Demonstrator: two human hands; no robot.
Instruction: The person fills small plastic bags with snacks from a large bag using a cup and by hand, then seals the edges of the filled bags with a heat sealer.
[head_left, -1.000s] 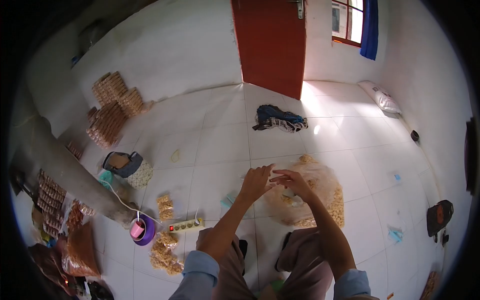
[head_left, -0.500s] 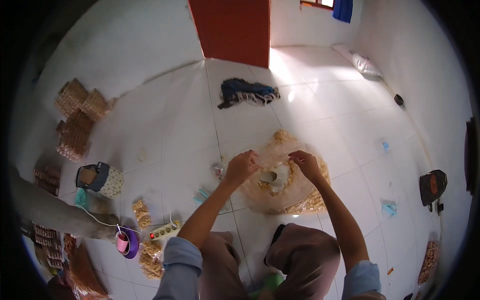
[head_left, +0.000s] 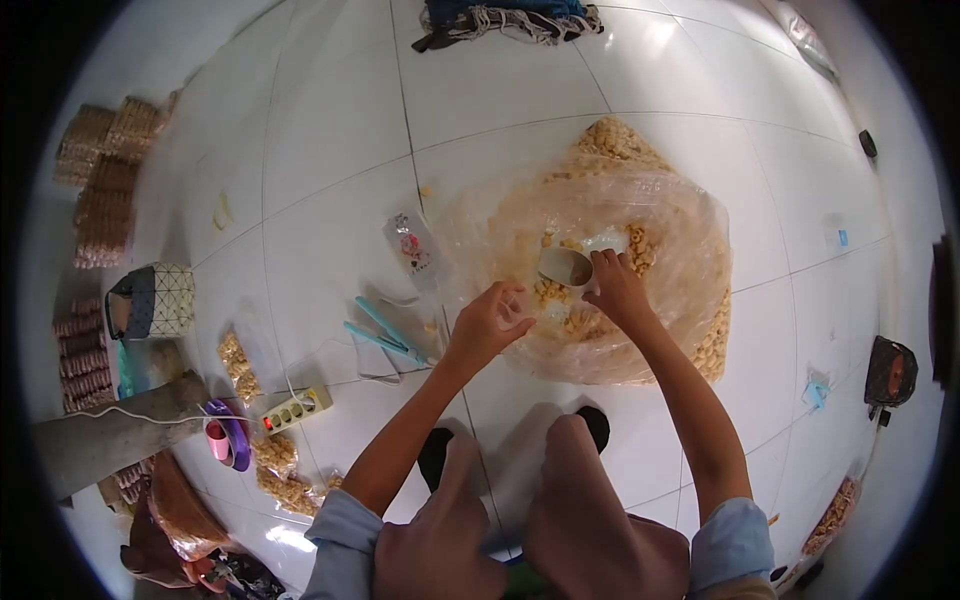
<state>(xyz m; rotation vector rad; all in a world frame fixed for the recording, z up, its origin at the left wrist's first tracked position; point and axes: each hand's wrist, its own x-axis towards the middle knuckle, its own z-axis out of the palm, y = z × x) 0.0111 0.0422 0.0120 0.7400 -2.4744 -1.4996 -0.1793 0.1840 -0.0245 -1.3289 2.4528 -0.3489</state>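
Observation:
A large clear plastic bag (head_left: 690, 215) lies on the floor before me, full of small golden-brown snack pieces (head_left: 615, 140). In its gathered mouth is a pale cup (head_left: 556, 262), tipped so that its opening shows. My right hand (head_left: 620, 288) is at the cup's right side, fingers and thumb closed about its edge. On the left, my left hand (head_left: 490, 322) is held over the bag's near-left edge, thumb and fingers apart and nothing in them. A small printed plastic packet (head_left: 411, 243) and a turquoise hair-straightener-like tool (head_left: 385, 330) lie left of the bag.
A power strip (head_left: 296, 410), small snack bags (head_left: 238, 366) and a purple dish (head_left: 238, 438) are at left, near a grey post (head_left: 120, 430). Stacked packets (head_left: 105, 215) line the left wall. A dark cloth bundle (head_left: 510, 20) lies ahead.
My view has tilted down toward the bag. My right hand has come down to the cup from above the bag, and my left hand has lowered toward the bag's near-left side.

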